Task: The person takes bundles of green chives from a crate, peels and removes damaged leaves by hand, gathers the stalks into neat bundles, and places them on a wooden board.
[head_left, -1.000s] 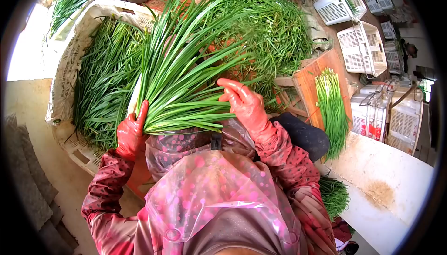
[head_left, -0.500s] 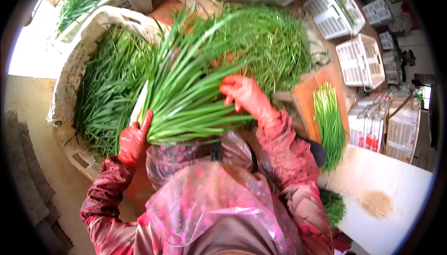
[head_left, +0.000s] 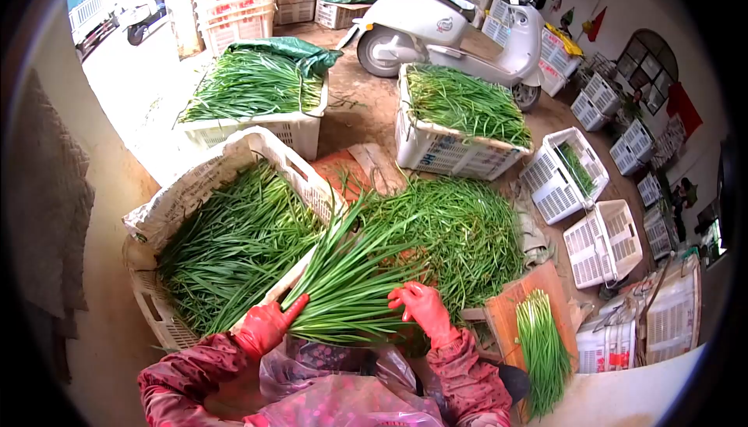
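A fanned-out bunch of garlic chives [head_left: 343, 291] lies over my lap, its long green leaves spreading up and to the right. My left hand [head_left: 266, 326], in a wet red rubber glove, is closed around the bunch at its left side, thumb lying along the leaves. By the leaves' right edge is my right hand [head_left: 423, 310], gloved too, with fingers bent and apart and nothing visible in them. To the left, a big white crate [head_left: 312, 185] holds loose chives. A neat bundle of chives [head_left: 541, 349] rests on a wooden board [head_left: 506, 310] at the right.
A heap of loose green leaves [head_left: 460, 232] covers the floor ahead. Behind it stand two filled crates [head_left: 460, 162] [head_left: 304, 135] and a white scooter [head_left: 444, 22]. Other white crates [head_left: 604, 244] line the right side. A wall [head_left: 97, 271] runs along the left.
My view has tilted up, bringing the scooter and far crates into sight. My left hand still grips the bunch; my right hand stays beside the leaf edge, fingers bent.
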Demonstrator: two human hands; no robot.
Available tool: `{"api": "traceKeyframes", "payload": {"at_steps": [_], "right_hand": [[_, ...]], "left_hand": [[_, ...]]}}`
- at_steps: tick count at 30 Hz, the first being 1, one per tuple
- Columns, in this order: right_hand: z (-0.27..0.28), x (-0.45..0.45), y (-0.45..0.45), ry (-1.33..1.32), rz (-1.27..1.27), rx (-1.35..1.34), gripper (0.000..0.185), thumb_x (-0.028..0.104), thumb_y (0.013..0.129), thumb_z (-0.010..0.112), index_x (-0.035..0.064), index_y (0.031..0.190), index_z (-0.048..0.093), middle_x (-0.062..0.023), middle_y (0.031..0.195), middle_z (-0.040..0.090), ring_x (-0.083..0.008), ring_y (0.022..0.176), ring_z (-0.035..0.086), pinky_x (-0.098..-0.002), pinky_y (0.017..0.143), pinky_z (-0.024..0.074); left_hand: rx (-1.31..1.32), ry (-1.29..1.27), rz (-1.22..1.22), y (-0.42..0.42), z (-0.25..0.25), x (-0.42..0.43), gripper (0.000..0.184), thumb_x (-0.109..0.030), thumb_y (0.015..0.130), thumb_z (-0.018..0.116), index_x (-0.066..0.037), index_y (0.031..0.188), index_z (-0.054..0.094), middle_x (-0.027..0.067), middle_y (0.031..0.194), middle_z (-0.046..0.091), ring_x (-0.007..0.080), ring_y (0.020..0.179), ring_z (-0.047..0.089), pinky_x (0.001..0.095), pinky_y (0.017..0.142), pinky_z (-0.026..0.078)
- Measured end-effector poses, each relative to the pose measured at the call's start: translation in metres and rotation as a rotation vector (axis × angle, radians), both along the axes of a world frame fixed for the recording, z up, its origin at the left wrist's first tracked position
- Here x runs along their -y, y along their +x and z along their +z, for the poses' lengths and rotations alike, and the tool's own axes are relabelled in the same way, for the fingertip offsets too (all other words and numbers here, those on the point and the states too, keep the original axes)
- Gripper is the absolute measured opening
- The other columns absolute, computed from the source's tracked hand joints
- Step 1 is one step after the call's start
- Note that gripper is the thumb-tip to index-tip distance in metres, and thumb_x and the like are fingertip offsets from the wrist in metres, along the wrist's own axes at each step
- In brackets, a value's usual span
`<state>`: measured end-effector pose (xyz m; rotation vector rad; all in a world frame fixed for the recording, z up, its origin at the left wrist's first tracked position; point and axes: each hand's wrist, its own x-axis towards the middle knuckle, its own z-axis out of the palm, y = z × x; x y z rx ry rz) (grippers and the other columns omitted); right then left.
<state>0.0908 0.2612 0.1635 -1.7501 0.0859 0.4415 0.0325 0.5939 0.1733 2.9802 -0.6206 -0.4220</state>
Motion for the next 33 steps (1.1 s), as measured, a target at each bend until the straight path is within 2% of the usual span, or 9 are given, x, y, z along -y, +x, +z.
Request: {"api": "traceKeyframes", "payload": {"at_steps": [5, 12, 16, 18, 21, 27, 29, 31, 33], "right_hand": [[0.019, -0.002, -0.013, 0.003, -0.013, 0.154, 0.025, 0.021, 0.097, 0.050, 0.0046, 0.099, 0.069, -0.0023, 0.088, 0.071, -0.0061, 0.059, 0.055, -0.0217, 0.054, 0.0439], [0.007, -0.031, -0.019, 0.642, 0.018, 0.020, 0.022, 0.018, 0.095, 0.048, 0.0067, 0.085, 0.065, -0.0098, 0.094, 0.071, -0.0091, 0.058, 0.056, -0.0207, 0.049, 0.0372], [-0.015, -0.025, -0.028, 1.209, 0.085, -0.354, 0.025, 0.021, 0.097, 0.046, 0.0101, 0.075, 0.050, -0.0059, 0.063, 0.053, -0.0087, 0.042, 0.034, -0.0232, 0.044, 0.0304], [-0.012, -0.013, -0.035, 1.062, 0.049, -0.290, 0.025, 0.022, 0.099, 0.043, 0.0099, 0.077, 0.050, -0.0058, 0.061, 0.052, -0.0075, 0.037, 0.030, -0.0226, 0.040, 0.0287], [0.014, 0.005, -0.048, 0.375, 0.046, -0.101, 0.026, 0.023, 0.097, 0.044, 0.0090, 0.076, 0.049, -0.0071, 0.060, 0.055, -0.0060, 0.038, 0.034, -0.0203, 0.040, 0.0277], [-0.011, 0.044, -0.057, 0.630, -0.152, -0.184, 0.031, 0.032, 0.096, 0.049, 0.0075, 0.077, 0.053, -0.0064, 0.064, 0.057, -0.0056, 0.040, 0.034, -0.0221, 0.042, 0.0294], [-0.036, 0.077, -0.051, 1.145, -0.196, -0.252, 0.028, 0.029, 0.095, 0.051, 0.0080, 0.077, 0.056, -0.0077, 0.068, 0.060, -0.0066, 0.042, 0.037, -0.0232, 0.042, 0.0311], [-0.015, 0.088, -0.047, 0.245, -0.236, -0.086, 0.025, 0.029, 0.094, 0.051, 0.0080, 0.084, 0.061, -0.0098, 0.075, 0.066, -0.0085, 0.045, 0.046, -0.0223, 0.045, 0.0357], [-0.015, 0.097, -0.044, -0.223, -0.098, -0.403, 0.031, 0.029, 0.095, 0.046, 0.0092, 0.108, 0.067, -0.0044, 0.080, 0.069, -0.0092, 0.053, 0.057, -0.0230, 0.049, 0.0428]], "left_hand": [[0.041, 0.021, -0.024, -0.006, -0.021, -0.001, 0.077, -0.006, 0.084, 0.050, -0.031, 0.150, 0.021, 0.0183, 0.079, 0.062, 0.0331, 0.063, 0.065, 0.0443, 0.052, 0.051], [-0.006, 0.067, -0.045, -0.007, -0.005, 0.012, 0.071, -0.009, 0.088, 0.048, -0.030, 0.151, 0.021, 0.0190, 0.083, 0.063, 0.0315, 0.065, 0.066, 0.0452, 0.054, 0.052], [-0.040, 0.055, -0.058, -0.008, -0.008, 0.009, 0.073, -0.006, 0.087, 0.045, -0.030, 0.151, 0.020, 0.0210, 0.082, 0.062, 0.0349, 0.065, 0.065, 0.0456, 0.054, 0.053], [0.050, 0.066, -0.080, -0.009, -0.022, 0.005, 0.071, -0.006, 0.088, 0.044, -0.029, 0.151, 0.020, 0.0188, 0.080, 0.061, 0.0328, 0.064, 0.065, 0.0443, 0.053, 0.052], [0.116, 0.102, -0.110, -0.009, -0.033, 0.003, 0.076, -0.003, 0.085, 0.048, -0.030, 0.151, 0.021, 0.0166, 0.076, 0.058, 0.0316, 0.060, 0.062, 0.0434, 0.051, 0.050], [0.063, 0.051, -0.146, -0.007, -0.038, 0.009, 0.076, -0.005, 0.084, 0.051, -0.030, 0.150, 0.024, 0.0194, 0.077, 0.057, 0.0333, 0.060, 0.062, 0.0447, 0.051, 0.050], [0.030, 0.042, -0.148, -0.004, -0.037, 0.007, 0.077, -0.006, 0.084, 0.052, -0.030, 0.150, 0.023, 0.0199, 0.079, 0.057, 0.0329, 0.061, 0.062, 0.0443, 0.051, 0.050], [-0.019, 0.058, -0.143, -0.003, -0.033, 0.007, 0.077, -0.004, 0.084, 0.052, -0.031, 0.150, 0.023, 0.0197, 0.080, 0.057, 0.0329, 0.062, 0.062, 0.0446, 0.051, 0.050], [-0.008, 0.077, -0.148, -0.002, -0.033, 0.007, 0.077, -0.003, 0.084, 0.051, -0.031, 0.150, 0.023, 0.0192, 0.080, 0.056, 0.0328, 0.063, 0.062, 0.0446, 0.051, 0.049]]}}
